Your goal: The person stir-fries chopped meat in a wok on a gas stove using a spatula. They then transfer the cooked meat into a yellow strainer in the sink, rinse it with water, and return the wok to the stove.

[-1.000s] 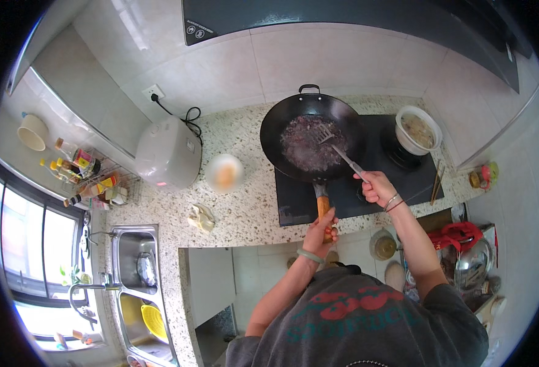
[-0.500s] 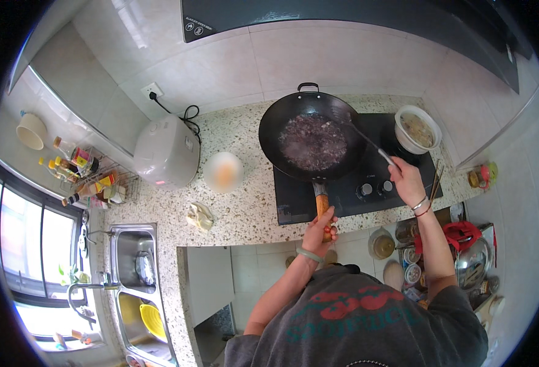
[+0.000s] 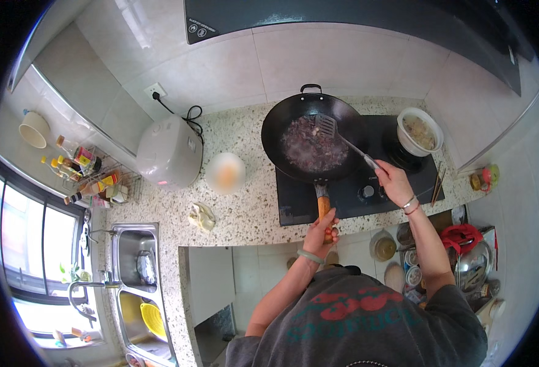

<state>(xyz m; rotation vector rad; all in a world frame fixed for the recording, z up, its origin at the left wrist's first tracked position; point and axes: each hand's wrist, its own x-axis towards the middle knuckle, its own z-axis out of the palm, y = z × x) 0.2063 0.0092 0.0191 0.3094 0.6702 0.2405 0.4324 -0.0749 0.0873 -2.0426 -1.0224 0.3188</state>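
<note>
A black wok (image 3: 281,128) rests on the left side of the black stove (image 3: 343,207), with dark reddish-purple food (image 3: 315,150) bubbling in liquid inside it. My left hand (image 3: 322,230) is closed round the wok's wooden handle (image 3: 324,207), near the counter's front edge. In my right hand (image 3: 394,183) is the grey handle of a slotted spatula (image 3: 326,125). Its slotted head dips into the far part of the food, right of the wok's middle.
A white pot (image 3: 420,131) with pale food stands at the stove's right rear, with chopsticks (image 3: 437,186) nearby. Left of the wok are a bowl (image 3: 226,174), a crumpled cloth (image 3: 202,216) and a white rice cooker (image 3: 170,153). A double sink (image 3: 136,257) lies farther left; a range hood (image 3: 343,15) hangs above.
My right hand has moved slightly left, carrying the spatula head from the wok's right wall into the food. My left hand keeps its hold on the handle.
</note>
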